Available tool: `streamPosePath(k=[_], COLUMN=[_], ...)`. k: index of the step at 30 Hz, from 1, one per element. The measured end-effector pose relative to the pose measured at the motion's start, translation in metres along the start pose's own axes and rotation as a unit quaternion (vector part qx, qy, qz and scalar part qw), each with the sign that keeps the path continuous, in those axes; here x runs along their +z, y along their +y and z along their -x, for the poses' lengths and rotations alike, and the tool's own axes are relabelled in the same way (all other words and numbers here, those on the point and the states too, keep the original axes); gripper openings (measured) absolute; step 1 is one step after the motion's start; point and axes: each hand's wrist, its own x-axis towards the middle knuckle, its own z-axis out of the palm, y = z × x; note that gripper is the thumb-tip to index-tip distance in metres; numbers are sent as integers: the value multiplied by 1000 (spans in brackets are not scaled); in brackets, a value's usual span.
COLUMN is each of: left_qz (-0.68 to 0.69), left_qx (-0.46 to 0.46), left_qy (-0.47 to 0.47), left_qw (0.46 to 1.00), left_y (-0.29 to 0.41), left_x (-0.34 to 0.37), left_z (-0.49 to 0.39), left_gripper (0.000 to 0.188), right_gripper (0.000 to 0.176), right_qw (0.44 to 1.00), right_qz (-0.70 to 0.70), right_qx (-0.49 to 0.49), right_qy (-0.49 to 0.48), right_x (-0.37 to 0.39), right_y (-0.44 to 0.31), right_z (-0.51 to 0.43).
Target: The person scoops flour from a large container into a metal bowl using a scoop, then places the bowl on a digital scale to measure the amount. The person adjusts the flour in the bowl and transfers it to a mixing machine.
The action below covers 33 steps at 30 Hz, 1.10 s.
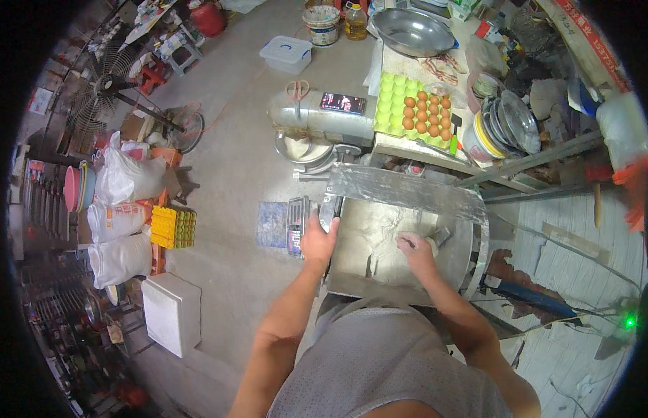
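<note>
In front of me is a metal dough mixer trough (467,261) with pale dough (381,230) and loose flour inside. My right hand (415,248) is over the dough in the trough, its fingers curled; whether it grips any dough cannot be made out. My left hand (319,237) rests at the trough's left edge, fingers and thumb apart, beside a dark control box or scale (296,227). A curved, flour-dusted metal guard (402,185) spans the trough's far side. Beyond it stand a planetary mixer (329,125) and its steel bowl (303,149) with flour-like contents.
Scissors (297,93) and a phone (344,103) lie on the mixer's housing. To its right, a table (428,151) holds eggs in a green tray (391,104) and a large steel basin (413,31). White sacks (123,219), a white box (170,313) and a fan (104,83) stand left.
</note>
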Motion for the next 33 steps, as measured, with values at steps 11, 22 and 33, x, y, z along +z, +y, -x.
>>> streamPosePath(k=[11,22,33], left_qz=[-11,-33,-53], left_qx=[-22,-25,-18], left_qy=[-3,-17,-12], left_qw=[1000,999,998], left_y=[4,7,4], left_x=[1,-2,1], left_z=[-6,-11,-12], left_gripper=[73,66,61], right_gripper=[23,42,47], right_qw=[978,938,944], right_qz=[35,270,322], right_qx=[-202,-216,-53], right_qy=[-39,-2,46], right_x=[56,168,187], right_y=[-105,-153,-152], right_z=[-87,-328,-415])
